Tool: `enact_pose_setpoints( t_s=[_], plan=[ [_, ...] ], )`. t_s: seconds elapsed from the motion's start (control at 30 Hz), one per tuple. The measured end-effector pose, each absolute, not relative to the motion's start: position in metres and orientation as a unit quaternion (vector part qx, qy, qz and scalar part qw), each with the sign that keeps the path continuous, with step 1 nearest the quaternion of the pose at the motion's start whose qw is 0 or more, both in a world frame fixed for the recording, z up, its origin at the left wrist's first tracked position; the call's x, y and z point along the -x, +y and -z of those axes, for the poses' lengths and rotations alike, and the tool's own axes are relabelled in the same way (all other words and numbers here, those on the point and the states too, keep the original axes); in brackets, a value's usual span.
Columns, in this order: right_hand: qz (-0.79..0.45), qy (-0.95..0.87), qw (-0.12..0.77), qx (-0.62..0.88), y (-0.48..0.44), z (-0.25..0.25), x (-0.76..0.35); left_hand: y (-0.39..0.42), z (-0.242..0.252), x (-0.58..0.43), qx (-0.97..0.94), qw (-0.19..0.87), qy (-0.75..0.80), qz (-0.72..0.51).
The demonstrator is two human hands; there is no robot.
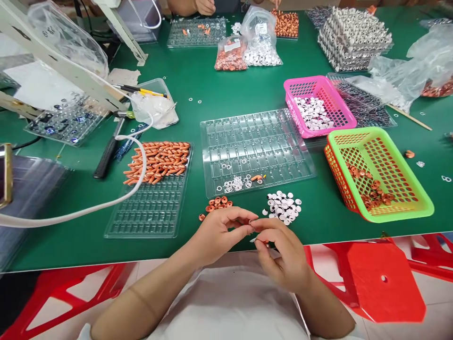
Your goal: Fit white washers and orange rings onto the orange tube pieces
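My left hand (221, 236) is closed in a pinch at the table's front edge, its fingertips meeting those of my right hand. What it grips is small and mostly hidden. Closed as well, my right hand (285, 255) holds a small part with a thin white edge (253, 240) and a bit of orange showing between the fingers. Just beyond the hands lie a pile of white discs (284, 207) and a group of copper-coloured round caps (218, 203). A clear compartment tray (255, 146) behind them bears thin white rings (238, 183) and an orange piece (256, 178).
Copper-coloured pointed pieces (159, 160) fill part of another tray (148, 212) at left, crossed by a white cable (106, 206). A hammer (108, 153) lies beyond. Right stand a green basket (399, 217) and a pink basket (320, 81). Another person's hand (205, 6) shows at the back.
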State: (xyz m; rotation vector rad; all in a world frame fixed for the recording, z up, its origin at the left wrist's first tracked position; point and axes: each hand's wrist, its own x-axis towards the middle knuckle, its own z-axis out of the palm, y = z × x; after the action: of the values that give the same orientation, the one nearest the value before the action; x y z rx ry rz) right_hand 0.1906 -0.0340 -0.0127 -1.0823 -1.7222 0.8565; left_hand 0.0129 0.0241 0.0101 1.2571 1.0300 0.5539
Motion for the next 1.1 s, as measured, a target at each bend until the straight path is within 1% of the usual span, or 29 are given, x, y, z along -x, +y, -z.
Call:
enact_pose_setpoints(
  t_s=[0.07,0.13,0.2,0.3,0.5,0.63,1.1],
  plan=[
    [-0.391,-0.668,0.446,0.449,-0.031,0.009,-0.19,0.024,-0.01,-0.008,-0.533,0.672,0.455,-0.239],
    [-0.42,-0.625,0.447,0.483,-0.027,0.008,-0.188,0.022,-0.01,-0.006,-0.525,0.666,0.467,-0.251],
    [-0.427,-0.595,0.451,0.51,-0.022,0.007,-0.185,0.019,-0.009,-0.005,-0.533,0.644,0.479,-0.267],
    [-0.439,-0.59,0.443,0.513,-0.017,0.007,-0.178,0.015,-0.007,-0.005,-0.564,0.611,0.477,-0.283],
    [-0.462,-0.603,0.402,0.511,-0.013,0.004,-0.173,0.015,-0.005,-0.002,-0.642,0.528,0.462,-0.308],
    [-0.481,-0.605,0.377,0.512,-0.011,0.002,-0.175,0.016,-0.004,0.0,-0.677,0.495,0.449,-0.308],
    [-0.504,-0.601,0.349,0.512,-0.009,0.002,-0.177,0.015,-0.005,0.002,-0.696,0.485,0.46,-0.262]
  ],
)
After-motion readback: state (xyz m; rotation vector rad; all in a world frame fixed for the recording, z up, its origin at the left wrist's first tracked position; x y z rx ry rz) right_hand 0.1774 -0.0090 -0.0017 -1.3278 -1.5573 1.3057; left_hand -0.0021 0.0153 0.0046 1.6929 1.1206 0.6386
